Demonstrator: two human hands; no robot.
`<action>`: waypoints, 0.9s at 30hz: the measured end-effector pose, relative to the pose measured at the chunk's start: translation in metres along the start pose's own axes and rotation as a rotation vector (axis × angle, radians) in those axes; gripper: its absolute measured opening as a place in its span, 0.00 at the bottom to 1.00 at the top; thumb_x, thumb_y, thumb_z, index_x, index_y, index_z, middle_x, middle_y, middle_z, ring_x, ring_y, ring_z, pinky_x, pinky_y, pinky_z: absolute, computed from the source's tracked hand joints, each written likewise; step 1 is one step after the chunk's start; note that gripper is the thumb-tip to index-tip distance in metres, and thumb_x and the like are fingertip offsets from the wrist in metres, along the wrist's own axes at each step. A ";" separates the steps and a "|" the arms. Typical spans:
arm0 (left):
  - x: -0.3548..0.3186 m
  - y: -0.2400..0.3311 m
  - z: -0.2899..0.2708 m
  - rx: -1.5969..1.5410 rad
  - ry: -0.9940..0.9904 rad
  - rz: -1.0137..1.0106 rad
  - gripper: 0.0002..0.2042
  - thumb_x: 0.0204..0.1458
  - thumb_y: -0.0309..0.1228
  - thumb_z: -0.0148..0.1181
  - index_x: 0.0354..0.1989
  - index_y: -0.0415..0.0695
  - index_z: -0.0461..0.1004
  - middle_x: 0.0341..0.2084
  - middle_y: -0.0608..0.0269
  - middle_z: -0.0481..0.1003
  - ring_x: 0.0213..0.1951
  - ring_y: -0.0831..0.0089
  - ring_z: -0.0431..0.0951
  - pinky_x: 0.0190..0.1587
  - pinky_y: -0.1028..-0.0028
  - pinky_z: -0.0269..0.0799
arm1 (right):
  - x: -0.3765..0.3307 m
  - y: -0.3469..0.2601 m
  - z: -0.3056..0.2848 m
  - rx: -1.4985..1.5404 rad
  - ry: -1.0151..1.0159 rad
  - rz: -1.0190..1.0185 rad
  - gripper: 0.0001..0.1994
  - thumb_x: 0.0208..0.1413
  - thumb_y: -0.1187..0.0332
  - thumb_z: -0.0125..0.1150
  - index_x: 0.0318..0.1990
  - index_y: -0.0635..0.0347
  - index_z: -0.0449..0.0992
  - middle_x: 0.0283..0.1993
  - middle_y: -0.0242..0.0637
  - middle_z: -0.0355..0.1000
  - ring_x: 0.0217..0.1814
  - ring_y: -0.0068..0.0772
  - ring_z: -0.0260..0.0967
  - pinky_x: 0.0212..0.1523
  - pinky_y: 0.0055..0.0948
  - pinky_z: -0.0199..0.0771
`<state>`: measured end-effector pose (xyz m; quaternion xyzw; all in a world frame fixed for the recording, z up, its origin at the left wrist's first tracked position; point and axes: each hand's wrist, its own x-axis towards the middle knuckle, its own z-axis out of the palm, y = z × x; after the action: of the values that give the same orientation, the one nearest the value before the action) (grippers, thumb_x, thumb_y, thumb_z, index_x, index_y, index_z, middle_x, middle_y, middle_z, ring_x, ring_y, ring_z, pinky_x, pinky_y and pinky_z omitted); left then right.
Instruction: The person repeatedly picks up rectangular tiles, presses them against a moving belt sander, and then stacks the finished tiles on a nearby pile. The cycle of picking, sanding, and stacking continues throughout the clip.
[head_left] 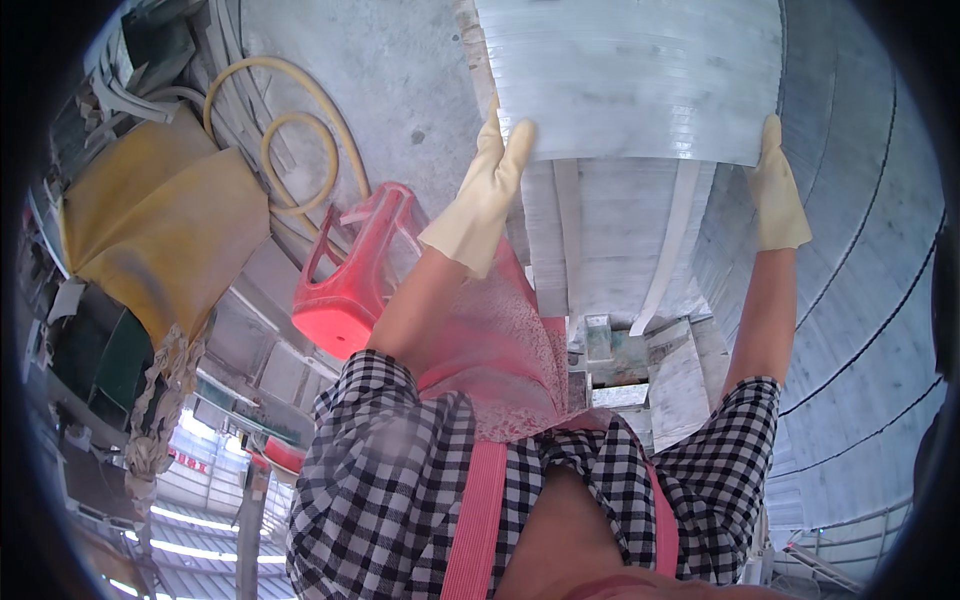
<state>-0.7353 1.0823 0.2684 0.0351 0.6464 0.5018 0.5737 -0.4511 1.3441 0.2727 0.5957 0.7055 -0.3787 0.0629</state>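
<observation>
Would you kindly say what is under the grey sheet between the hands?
Two pale strips on a lower panel show past the near edge of the grey sheet; anything farther beneath is covered.

Here's the red plastic stool (345, 308), planted on dusty grey concrete floor (400, 95). Just beyond it, a yellow hose (296, 118) curls in loops! Left of the stool drapes a creased mustard sheet (150, 220), and nearer than the stool, bright strips streak ribbed panelling (205, 528) beside a grey post (249, 530).
</observation>
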 end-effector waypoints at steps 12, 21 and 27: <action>0.021 -0.009 -0.024 0.355 -0.255 0.179 0.41 0.65 0.36 0.56 0.76 0.33 0.35 0.71 0.46 0.57 0.70 0.62 0.60 0.71 0.73 0.51 | -0.002 -0.004 0.000 -0.249 0.074 -0.227 0.31 0.53 0.78 0.67 0.62 0.64 0.59 0.57 0.46 0.72 0.59 0.39 0.71 0.62 0.31 0.67; 0.073 -0.008 -0.087 -0.292 0.241 -0.009 0.28 0.68 0.37 0.41 0.74 0.39 0.51 0.73 0.55 0.57 0.72 0.60 0.57 0.73 0.64 0.48 | -0.018 -0.025 -0.001 0.089 0.062 0.021 0.32 0.60 0.61 0.62 0.68 0.63 0.57 0.68 0.43 0.62 0.70 0.40 0.60 0.69 0.32 0.59; 0.071 0.017 -0.035 -0.351 0.275 -0.297 0.32 0.67 0.52 0.38 0.74 0.46 0.53 0.70 0.53 0.59 0.64 0.62 0.68 0.66 0.65 0.60 | -0.017 -0.054 0.010 1.033 0.084 0.441 0.37 0.69 0.41 0.47 0.71 0.66 0.58 0.73 0.37 0.59 0.73 0.36 0.55 0.73 0.32 0.53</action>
<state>-0.7951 1.1138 0.2239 -0.2287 0.6194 0.5166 0.5451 -0.4975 1.3244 0.2999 0.6969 0.2890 -0.6291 -0.1874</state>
